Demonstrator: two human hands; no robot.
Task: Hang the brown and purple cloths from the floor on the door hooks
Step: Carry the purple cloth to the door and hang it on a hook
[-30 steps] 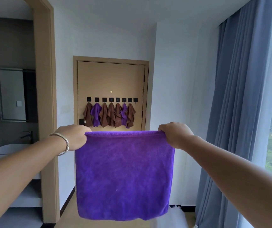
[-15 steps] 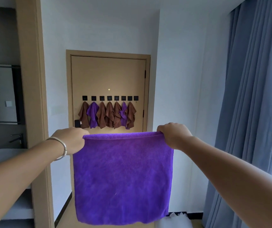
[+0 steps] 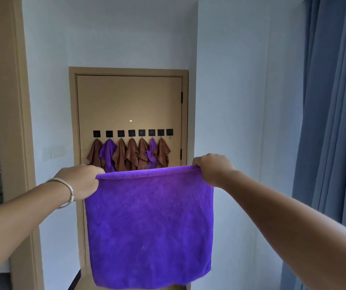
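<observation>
**Purple cloth held spread in front of the door**

Purple cloth [image 3: 149,225] hangs flat and square between both hands, covering the lower part of the door [image 3: 129,101] from the camera's view; it is well in front of the door, not touching it.

Curtain [image 3: 333,122], blue-grey, hangs in folds far to the right of the door. A white wall [image 3: 230,101] lies between them.

Door: tan, closed, hinges on its right edge. Small round brass fitting at mid-height.

Left hand [image 3: 82,182] grips the cloth's top left corner, fingers curled round the edge. Silver bangle [image 3: 68,193] on that wrist.

Right hand [image 3: 214,169] grips the top right corner, fingers curled over the hem, slightly higher than the left.

Hanging cloths [image 3: 129,153] on the door: seven in a row, five brown, two purple, just above the held cloth's top edge.

Hooks [image 3: 133,133]: eight black squares in a row below the brass fitting. The rightmost hook [image 3: 169,132] is bare.
</observation>
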